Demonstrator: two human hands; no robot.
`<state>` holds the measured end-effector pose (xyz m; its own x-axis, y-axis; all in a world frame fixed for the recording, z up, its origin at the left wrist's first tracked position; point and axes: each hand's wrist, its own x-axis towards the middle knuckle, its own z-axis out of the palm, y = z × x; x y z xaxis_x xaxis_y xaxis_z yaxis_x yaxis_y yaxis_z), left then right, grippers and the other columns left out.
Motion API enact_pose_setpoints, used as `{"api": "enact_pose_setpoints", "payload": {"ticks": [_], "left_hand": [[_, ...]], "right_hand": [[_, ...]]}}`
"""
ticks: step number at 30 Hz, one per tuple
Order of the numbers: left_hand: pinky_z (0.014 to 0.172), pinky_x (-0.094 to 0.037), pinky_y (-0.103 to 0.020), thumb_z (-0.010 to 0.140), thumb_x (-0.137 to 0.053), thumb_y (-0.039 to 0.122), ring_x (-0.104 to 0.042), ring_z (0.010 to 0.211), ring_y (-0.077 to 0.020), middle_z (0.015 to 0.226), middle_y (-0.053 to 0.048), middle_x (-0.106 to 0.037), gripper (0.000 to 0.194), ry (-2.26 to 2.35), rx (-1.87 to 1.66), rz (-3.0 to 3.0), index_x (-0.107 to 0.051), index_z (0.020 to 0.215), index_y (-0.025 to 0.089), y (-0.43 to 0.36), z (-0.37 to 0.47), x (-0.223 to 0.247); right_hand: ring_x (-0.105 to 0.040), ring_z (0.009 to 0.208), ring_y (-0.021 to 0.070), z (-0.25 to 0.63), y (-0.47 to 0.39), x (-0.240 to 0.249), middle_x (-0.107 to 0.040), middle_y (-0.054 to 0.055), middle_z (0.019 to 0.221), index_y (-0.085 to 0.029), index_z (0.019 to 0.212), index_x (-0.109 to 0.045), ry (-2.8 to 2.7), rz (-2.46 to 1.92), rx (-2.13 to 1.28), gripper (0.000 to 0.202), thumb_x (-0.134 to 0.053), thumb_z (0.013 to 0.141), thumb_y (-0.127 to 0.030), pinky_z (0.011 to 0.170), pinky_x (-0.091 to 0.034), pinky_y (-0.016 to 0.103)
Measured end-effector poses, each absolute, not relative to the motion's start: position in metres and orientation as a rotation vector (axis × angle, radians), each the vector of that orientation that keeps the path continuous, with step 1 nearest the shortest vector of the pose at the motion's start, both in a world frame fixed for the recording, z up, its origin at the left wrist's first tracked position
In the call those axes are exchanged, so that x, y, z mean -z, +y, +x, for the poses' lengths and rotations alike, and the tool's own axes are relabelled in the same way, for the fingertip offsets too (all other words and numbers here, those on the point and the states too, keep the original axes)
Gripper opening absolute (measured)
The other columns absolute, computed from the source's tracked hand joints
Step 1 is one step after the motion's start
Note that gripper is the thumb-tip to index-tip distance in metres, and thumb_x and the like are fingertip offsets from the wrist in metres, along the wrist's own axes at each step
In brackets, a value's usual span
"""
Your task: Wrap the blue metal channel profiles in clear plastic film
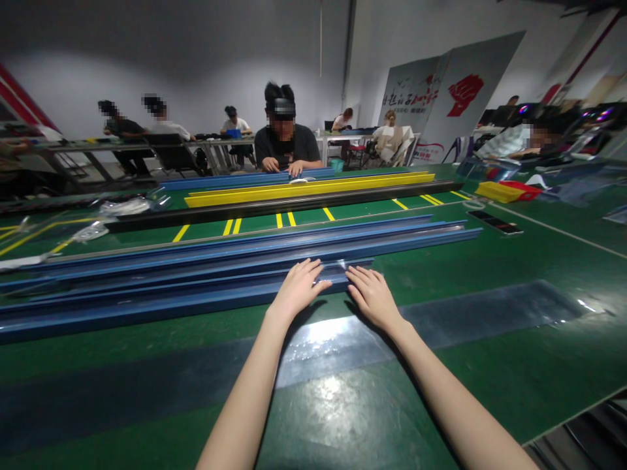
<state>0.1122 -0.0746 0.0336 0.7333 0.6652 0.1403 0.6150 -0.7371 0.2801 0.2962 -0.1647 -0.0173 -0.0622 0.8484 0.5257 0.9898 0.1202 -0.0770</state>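
A long blue channel-shaped strip (196, 297) lies on the green table, its right end by my hands. My left hand (300, 289) rests over that end, fingers stretched out and thumb apart. Just right of it, my right hand (375, 297) has its fingertips at the strip's tip, also with fingers extended. What lies under the fingertips is partly hidden. Nearer to me, a long flat clear plastic sleeve (450, 320) stretches across the table beneath my wrists. Behind the near strip lies another blue channel strip (392, 236), parallel to it.
Farther back lie a black strip (294, 203), a yellow strip (313, 188) and yellow tape marks. A phone (494, 222) and a yellow tray (498, 191) are at right. Crumpled plastic (125, 207) lies left. A co-worker (285, 140) sits opposite; several people work behind.
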Motion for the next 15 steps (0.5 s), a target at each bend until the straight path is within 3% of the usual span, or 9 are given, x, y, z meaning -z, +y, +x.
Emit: {"api": "enact_pose_setpoints", "payload": {"ticks": [6,15], "left_hand": [[0.105,-0.025,-0.041,0.086,-0.039,0.047,-0.031,0.129,-0.0229,0.133,-0.004,-0.046,0.044,0.926,-0.257,2.742,-0.054,0.12,0.022,-0.078,0.116,-0.031],[0.104,-0.022,-0.045,0.087,-0.039,0.047,-0.033,0.128,-0.0247,0.13,-0.002,-0.049,0.036,1.055,-0.201,2.731,-0.064,0.105,0.028,-0.077,0.108,-0.044]], "right_hand": [[-0.044,0.118,0.0179,0.298,-0.165,0.016,-0.053,0.008,0.125,-0.017,0.115,-0.055,-1.964,-1.764,0.455,0.038,-0.032,0.091,-0.033,0.097,-0.029,0.036],[-0.053,0.106,0.0214,0.317,-0.169,0.013,-0.064,0.007,0.108,-0.018,0.096,-0.062,-1.568,-1.928,0.594,0.031,-0.035,0.089,-0.03,0.093,-0.028,0.038]]}}
